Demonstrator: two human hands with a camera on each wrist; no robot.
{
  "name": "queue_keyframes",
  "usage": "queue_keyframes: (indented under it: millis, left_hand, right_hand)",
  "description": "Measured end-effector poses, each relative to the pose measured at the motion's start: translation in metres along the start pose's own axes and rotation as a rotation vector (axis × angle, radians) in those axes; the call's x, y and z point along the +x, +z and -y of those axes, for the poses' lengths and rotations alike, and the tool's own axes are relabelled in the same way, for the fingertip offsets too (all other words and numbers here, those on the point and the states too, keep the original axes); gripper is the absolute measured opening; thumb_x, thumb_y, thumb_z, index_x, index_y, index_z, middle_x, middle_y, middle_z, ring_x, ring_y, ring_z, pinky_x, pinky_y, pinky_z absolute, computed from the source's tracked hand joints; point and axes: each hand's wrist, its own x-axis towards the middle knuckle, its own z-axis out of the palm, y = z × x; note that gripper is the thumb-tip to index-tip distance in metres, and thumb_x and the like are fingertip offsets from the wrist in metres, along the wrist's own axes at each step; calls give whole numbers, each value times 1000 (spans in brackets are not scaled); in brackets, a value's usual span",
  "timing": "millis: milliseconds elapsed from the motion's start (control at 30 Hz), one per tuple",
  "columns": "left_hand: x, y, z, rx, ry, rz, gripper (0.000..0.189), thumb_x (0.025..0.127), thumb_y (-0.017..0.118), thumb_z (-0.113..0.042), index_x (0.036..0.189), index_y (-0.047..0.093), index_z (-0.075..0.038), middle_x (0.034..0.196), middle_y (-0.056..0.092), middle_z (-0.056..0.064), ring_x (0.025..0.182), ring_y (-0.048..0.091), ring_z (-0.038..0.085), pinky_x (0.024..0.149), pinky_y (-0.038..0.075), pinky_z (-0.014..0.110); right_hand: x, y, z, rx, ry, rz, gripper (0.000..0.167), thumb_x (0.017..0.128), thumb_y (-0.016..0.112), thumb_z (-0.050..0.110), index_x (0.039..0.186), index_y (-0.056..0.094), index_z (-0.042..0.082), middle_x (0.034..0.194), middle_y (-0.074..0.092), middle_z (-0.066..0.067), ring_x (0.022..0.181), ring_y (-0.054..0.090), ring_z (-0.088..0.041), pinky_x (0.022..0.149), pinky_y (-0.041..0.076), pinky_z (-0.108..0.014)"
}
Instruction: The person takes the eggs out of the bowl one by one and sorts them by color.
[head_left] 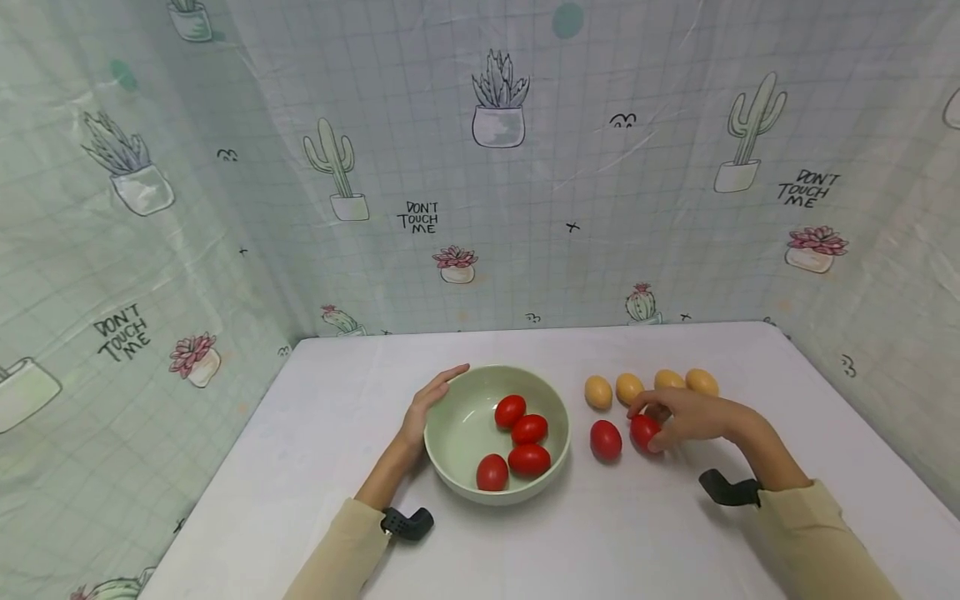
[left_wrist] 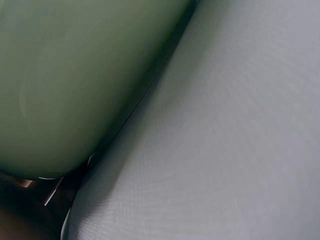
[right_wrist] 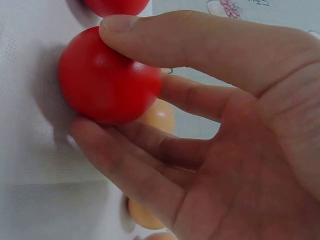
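My left hand point(head_left: 429, 408) rests against the left side of a pale green bowl point(head_left: 450, 467), its fingers fairly straight along the rim. In the left wrist view the bowl's outer wall point(left_wrist: 75, 85) fills the upper left, and that hand is mostly dark at the bottom corner. Several red eggs point(head_left: 529, 460) lie inside the bowl. To the right, my right hand point(head_left: 693, 414) holds a smooth red egg point(right_wrist: 107, 80) between thumb and fingers, close over the white table. Another red egg point(head_left: 606, 441) lies just left of it.
Behind the right hand, a row of several yellow eggs point(head_left: 598, 392) lies on the white table point(head_left: 360, 375). A cactus-print curtain point(head_left: 525, 192) hangs behind the table and along both sides. Each wrist wears a black band point(head_left: 407, 525).
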Motion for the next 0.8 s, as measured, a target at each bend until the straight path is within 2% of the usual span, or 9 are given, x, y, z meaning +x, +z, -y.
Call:
queue_keyframes:
  millis: [233,467,600,800]
  left_hand:
    - [2,0,1,-8,0,7,51,109,27,-25,156,45,-16,161,46,9,145,47,32,104,51,20]
    - [3,-1,3,-41,6,9,52,109,29,-24,156,44,-9,160,45,16,139,53,25,103,51,20]
    - [2,0,2,-28,-7,2,51,109,28,-26,156,45,-13,159,47,13,138,54,23,102,52,20]
    - [1,1,0,-20,-9,-3,51,109,27,-26,155,46,-15,159,47,10,142,50,29,103,52,21]
  right_hand:
    - [-2,-2,-1,26,17,13,55,79,85,17,129,64,15,117,65,-5,109,56,-25,89,58,-47]
    - [-2,0,-4,35,2,27,52,80,83,16,129,65,15,116,66,-4,108,57,-24,89,57,-46]
    - [-1,0,-5,41,-9,34,51,81,82,16,129,64,15,115,65,-4,107,57,-24,89,56,-45]
    - [-2,-2,-3,40,0,27,52,81,83,18,128,64,14,116,65,-5,109,57,-24,89,57,-45]
